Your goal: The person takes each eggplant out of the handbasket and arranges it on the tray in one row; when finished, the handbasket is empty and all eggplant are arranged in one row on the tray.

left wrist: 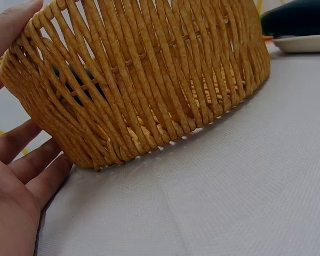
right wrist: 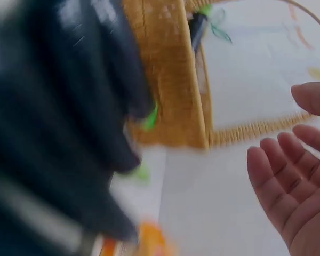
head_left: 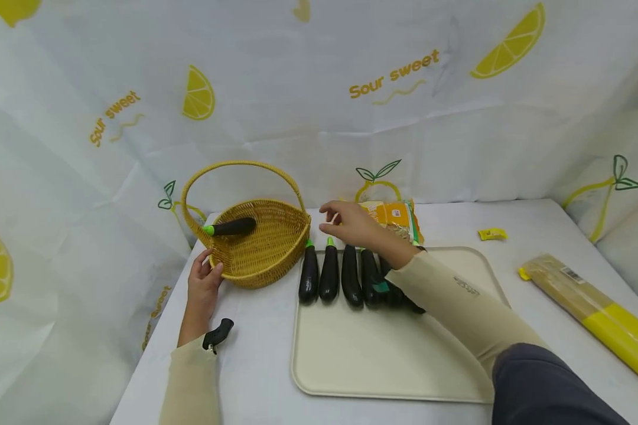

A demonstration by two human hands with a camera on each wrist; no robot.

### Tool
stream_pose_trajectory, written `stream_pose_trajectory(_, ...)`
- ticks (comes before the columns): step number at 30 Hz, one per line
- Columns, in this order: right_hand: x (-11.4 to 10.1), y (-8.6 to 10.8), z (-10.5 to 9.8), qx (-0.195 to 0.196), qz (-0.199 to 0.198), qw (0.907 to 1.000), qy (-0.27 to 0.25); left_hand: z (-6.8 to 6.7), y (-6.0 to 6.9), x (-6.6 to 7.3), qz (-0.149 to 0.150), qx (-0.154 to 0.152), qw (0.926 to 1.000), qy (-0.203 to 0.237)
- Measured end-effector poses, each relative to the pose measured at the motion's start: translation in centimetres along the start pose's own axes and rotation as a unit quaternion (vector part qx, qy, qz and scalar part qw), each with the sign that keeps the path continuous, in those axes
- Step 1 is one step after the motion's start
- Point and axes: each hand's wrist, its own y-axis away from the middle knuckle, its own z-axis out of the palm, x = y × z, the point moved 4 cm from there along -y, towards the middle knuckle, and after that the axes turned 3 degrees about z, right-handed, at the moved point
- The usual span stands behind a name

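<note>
A yellow wicker basket (head_left: 268, 262) with a tall handle stands at the left, one dark eggplant (head_left: 235, 226) lying in it against the left side. My left hand (head_left: 204, 282) holds the basket's near left side; in the left wrist view the thumb lies over the rim and fingers touch the woven wall. Several eggplants (head_left: 329, 274) lie side by side along the far part of a beige tray (head_left: 372, 360). Above their stem ends hovers my right hand (head_left: 353, 223), fingers loosely bent and holding nothing. The right forearm hides some of the eggplants.
Behind the tray lies an orange food packet (head_left: 396, 215), partly covered by the right hand. A small yellow wrapper (head_left: 492, 234) and a long yellow pack (head_left: 590, 304) lie on the right of the white table. Lemon-printed sheets hang behind.
</note>
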Motion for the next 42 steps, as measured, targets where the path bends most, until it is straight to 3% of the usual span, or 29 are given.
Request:
stream_pose_trajectory(6,-4.4,-6.4,5.6,-0.085,-0.070,0.9931,0.039,-0.9,0.5,0.3,0.004,0.015,0.9998,-0.014)
stream_pose_trajectory(11,-6.0,-11.2,9.6,-0.133,-0.058,0.9874,0.062,-1.4,0.6,0.6,0.015,0.012,0.9998,-0.005)
stream_pose_trajectory(17,-6.7,-15.1,11.9,-0.149,-0.036,0.9846,0.084,-0.8,0.3,0.4,0.025,-0.003,0.9997,0.000)
stream_pose_trajectory(22,-7.3,-16.5,12.9,-0.144,-0.010,0.9853,0.090,-0.1,-0.1,0.1,0.021,-0.005,0.9998,0.000)
stream_pose_trajectory(26,-8.3,-16.9,14.0,-0.132,-0.012,0.9869,0.092,0.2,-0.2,-0.1,0.017,-0.006,0.9998,-0.003)
stream_pose_trajectory(31,-9.4,-17.0,15.5,-0.149,-0.012,0.9831,0.105,0.1,-0.1,-0.4,0.009,0.005,0.9999,-0.009)
stream_pose_trajectory(34,-9.9,-17.1,16.0,-0.151,-0.021,0.9787,0.137,0.1,-0.1,-0.4,0.014,0.009,0.9998,-0.013)
stream_pose_trajectory(39,-10.1,-17.4,16.3,-0.132,-0.021,0.9627,0.235,0.1,-0.2,-0.3,0.018,0.011,0.9996,-0.017)
stream_pose_trajectory(42,-9.9,-17.5,16.4,-0.129,-0.016,0.9556,0.264,0.0,-0.2,-0.2,0.016,0.014,0.9996,-0.021)
